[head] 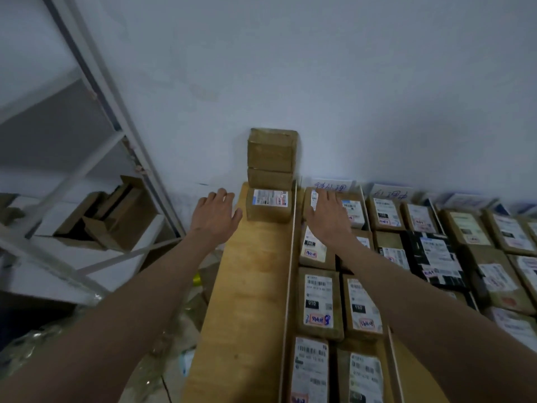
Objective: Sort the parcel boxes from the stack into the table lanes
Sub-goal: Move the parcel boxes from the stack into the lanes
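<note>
Wooden tabletop runs up the middle of the frame as a nearly bare lane, with labelled parcel boxes packed in rows across the lower right and right, behind a thin divider strip. Farther up, the left hand hovers off the lane's left edge, fingers straight and loosely spread, holding nothing. The right hand lies flat, fingers extended, on a box at the head of the first filled lane. Between the two hands sits a labelled box, long axis across the lane, just right of the left fingers, which look nearer to it. Behind it, against the pale wall, stands the brown stack; handwritten lane signs lean at centre right; metal shelving fills the left
</note>
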Demonstrator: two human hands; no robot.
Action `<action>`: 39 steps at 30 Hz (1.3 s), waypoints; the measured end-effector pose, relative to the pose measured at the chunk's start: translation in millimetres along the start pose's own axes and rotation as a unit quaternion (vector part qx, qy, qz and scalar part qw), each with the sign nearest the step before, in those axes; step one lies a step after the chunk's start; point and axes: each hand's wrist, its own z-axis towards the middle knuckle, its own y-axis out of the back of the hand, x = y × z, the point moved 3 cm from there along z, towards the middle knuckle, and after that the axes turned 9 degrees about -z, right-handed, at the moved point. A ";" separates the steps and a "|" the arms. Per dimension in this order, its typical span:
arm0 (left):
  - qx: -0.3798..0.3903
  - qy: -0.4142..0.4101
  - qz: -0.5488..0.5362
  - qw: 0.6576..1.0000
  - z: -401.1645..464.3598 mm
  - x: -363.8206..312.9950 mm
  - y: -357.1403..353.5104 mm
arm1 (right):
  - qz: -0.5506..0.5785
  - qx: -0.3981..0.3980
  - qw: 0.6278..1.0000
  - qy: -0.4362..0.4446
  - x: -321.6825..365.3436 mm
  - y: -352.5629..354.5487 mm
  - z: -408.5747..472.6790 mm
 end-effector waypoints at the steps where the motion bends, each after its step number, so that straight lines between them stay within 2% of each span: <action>1: 0.001 -0.004 -0.003 1.000 17.1 4.0 1.1 | 0.007 -0.002 1.000 -0.008 3.7 -0.6 14.8; 10: -0.015 -0.006 -0.063 0.998 172.0 19.3 -8.1 | 0.085 0.023 0.995 -0.055 23.5 -32.6 150.1; 18: 0.014 0.053 -0.188 0.981 261.4 15.7 -30.2 | 0.213 0.061 0.968 -0.119 32.5 -71.5 225.5; 21: 0.039 0.089 -0.270 0.958 276.3 15.5 -33.2 | 0.281 0.080 0.945 -0.146 34.5 -76.0 240.2; 24: 0.066 0.112 -0.364 0.922 284.8 13.8 -36.8 | 0.306 0.113 0.933 -0.152 35.9 -79.8 246.2; 27: 0.066 0.135 -0.444 0.883 282.4 12.7 -40.1 | 0.353 0.109 0.916 -0.158 38.9 -78.8 242.0; 31: 0.039 0.170 -0.490 0.854 257.5 19.6 -41.1 | 0.467 0.072 0.858 -0.202 35.3 -69.5 212.2; 35: 0.046 0.195 -0.561 0.803 212.6 32.1 -46.6 | 0.540 0.062 0.809 -0.223 25.3 -66.8 156.3; 39: 0.059 0.181 -0.559 0.807 167.6 30.3 -52.1 | 0.569 0.106 0.775 -0.254 22.6 -68.6 108.7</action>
